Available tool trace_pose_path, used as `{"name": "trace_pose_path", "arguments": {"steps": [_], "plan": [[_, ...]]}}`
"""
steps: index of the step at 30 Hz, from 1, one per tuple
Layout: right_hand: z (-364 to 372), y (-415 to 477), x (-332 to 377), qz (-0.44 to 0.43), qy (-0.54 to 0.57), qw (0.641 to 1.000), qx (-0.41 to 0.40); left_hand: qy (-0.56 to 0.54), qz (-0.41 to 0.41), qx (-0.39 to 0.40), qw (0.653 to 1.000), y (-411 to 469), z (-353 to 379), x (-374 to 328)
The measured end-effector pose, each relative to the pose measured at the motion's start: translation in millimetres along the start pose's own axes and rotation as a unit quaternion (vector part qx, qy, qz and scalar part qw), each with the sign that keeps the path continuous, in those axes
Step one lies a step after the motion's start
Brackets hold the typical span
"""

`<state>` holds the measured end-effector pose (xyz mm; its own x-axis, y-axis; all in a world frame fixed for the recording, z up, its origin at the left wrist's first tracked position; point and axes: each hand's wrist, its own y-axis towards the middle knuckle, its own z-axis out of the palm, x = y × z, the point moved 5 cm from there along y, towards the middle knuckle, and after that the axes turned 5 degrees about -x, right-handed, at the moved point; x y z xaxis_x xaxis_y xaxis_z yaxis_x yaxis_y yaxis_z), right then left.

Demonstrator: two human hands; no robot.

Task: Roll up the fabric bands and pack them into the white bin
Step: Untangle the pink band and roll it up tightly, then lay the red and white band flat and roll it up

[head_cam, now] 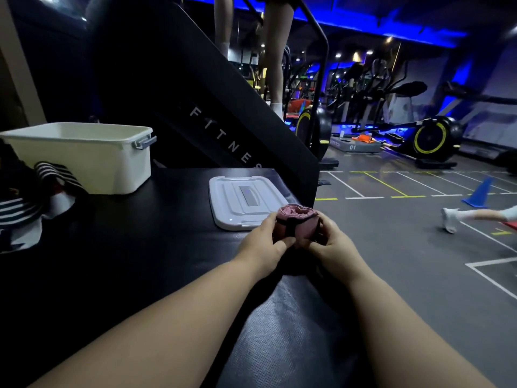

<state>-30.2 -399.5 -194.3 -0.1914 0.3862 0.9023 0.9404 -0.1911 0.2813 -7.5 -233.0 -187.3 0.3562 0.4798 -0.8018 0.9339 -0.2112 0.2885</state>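
A rolled pink fabric band (303,224) with a black strap round it stands on end above the black padded surface, near its right edge. My left hand (264,243) grips its left side and my right hand (334,247) grips its right side. The white bin (92,161) stands open at the back left, and its inside is hidden from here. Black-and-white striped bands (26,203) lie in a loose pile in front of the bin's left end.
The bin's white lid (243,201) lies flat just behind my hands. A black stair machine (212,113) rises behind the surface. To the right are the gym floor, a blue cone (479,193), exercise bikes and a person's foot (449,219).
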Motion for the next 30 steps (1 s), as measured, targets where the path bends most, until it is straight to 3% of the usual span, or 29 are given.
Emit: {"name": "trace_pose_path", "arguments": {"steps": [2,7,9,12,17,20,26,30], "plan": [[-5.2,-3.7,3.9,0.002,-0.002,1.000,-0.022,-0.006,-0.011,0.007,1.000,-4.7,-3.3,-3.0],[-23.6,-27.1,35.2,-0.097,-0.092,0.967,-0.218,-0.048,-0.049,0.020,0.997,-22.7,-21.7,-1.8],[-20.4,-37.5,47.1,-0.122,-0.111,0.956,-0.242,-0.048,-0.058,0.042,0.996,-36.7,-33.6,-0.1],[-3.0,-50.4,68.2,-0.142,-0.150,0.957,-0.203,-0.015,-0.065,0.065,0.996,-60.3,-64.9,4.2],[69.4,-75.2,110.9,-0.169,-0.206,0.962,-0.067,0.093,-0.070,0.051,0.992,-102.3,-146.1,33.2],[131.3,-87.4,137.5,-0.163,-0.181,0.970,-0.005,0.179,-0.070,0.009,0.981,-128.7,-205.4,55.7],[248.8,-97.1,178.6,-0.112,-0.076,0.990,0.045,0.230,-0.108,-0.065,0.965,-169.1,-305.1,95.9],[305.9,-104.1,197.8,-0.104,-0.028,0.993,0.052,0.239,-0.094,-0.194,0.947,-190.1,-360.1,107.7]]}}
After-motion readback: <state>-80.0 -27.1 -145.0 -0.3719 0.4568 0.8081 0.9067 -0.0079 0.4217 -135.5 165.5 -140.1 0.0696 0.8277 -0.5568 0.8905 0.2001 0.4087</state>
